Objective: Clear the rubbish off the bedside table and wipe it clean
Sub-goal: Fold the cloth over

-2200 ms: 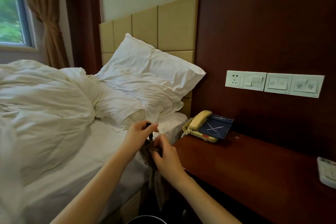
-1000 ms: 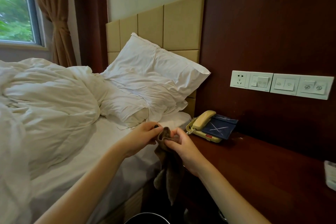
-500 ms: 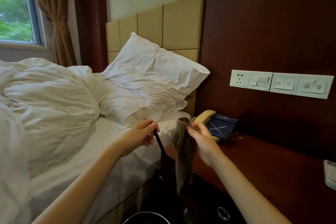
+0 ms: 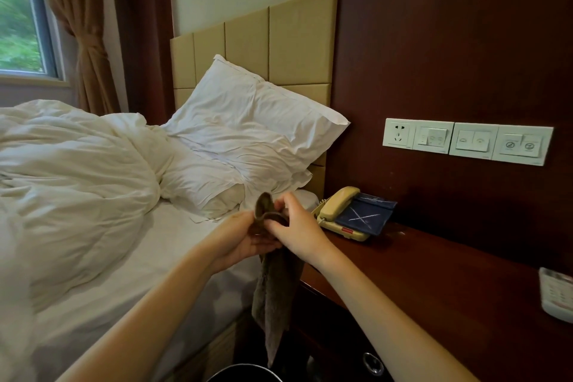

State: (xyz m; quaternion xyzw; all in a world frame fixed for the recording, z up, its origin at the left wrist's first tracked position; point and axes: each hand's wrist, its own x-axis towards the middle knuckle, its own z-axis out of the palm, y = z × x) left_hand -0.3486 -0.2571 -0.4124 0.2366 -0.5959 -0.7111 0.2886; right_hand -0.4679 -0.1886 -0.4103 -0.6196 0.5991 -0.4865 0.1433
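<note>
Now my left hand [image 4: 240, 237] and right hand [image 4: 299, 228] both grip the bunched top of the brown cloth [image 4: 273, 291], tail hanging between bed [image 4: 155, 257] and bench [image 4: 434, 282]. Should fold it into 1 flat pad, then wipe around the phone [image 4: 338, 205], pressing evenly.
</note>
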